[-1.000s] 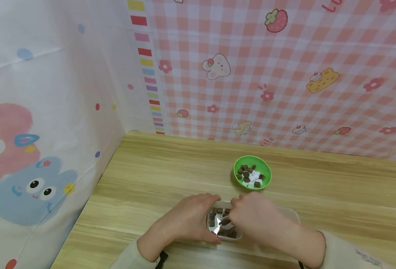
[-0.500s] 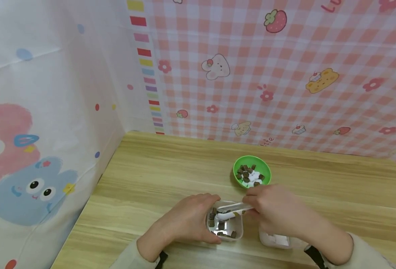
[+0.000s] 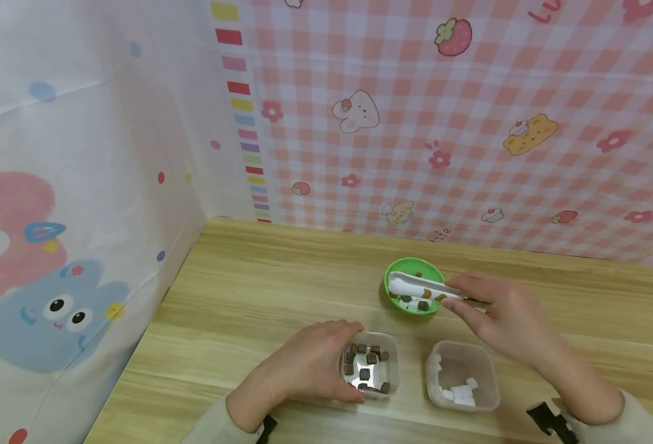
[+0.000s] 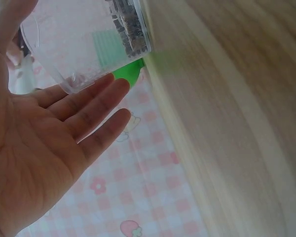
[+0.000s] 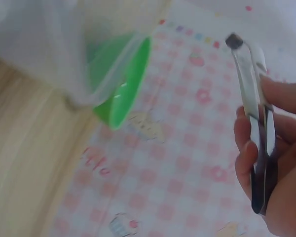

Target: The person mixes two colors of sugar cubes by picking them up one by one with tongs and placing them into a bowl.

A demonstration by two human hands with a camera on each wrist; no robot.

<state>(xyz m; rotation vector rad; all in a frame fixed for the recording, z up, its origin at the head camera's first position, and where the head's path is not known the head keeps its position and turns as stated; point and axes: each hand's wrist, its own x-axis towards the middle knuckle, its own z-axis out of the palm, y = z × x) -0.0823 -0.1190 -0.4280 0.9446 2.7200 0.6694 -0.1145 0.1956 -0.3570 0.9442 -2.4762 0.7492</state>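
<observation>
My left hand [image 3: 317,364] holds a small clear plastic container [image 3: 397,370], thumb on the near side and fingers at the far side. Several brown cubes [image 3: 364,374] lie in it. In the left wrist view the little finger and its neighbour extend away from the container. My right hand [image 3: 506,317] grips a pair of metal tongs [image 5: 246,84] with white ends. A dark brown cube [image 5: 234,41] sits at the tongs' tips in the right wrist view. Those tips are over a green bowl [image 3: 409,266], which contains brown cubes and white pieces and is partly covered by the tongs.
Right of the held container stands a second clear plastic container [image 3: 494,376] with several white pieces [image 3: 462,394] inside. All stand on a wood-grain table [image 3: 259,283]. A pink checked cloth [image 3: 315,142] hangs behind, a white printed cloth [image 3: 126,135] at the left.
The right hand has lifted the tongs out of the brown-cube container and carried them right and away from me to the green bowl. The left hand has stayed in place.
</observation>
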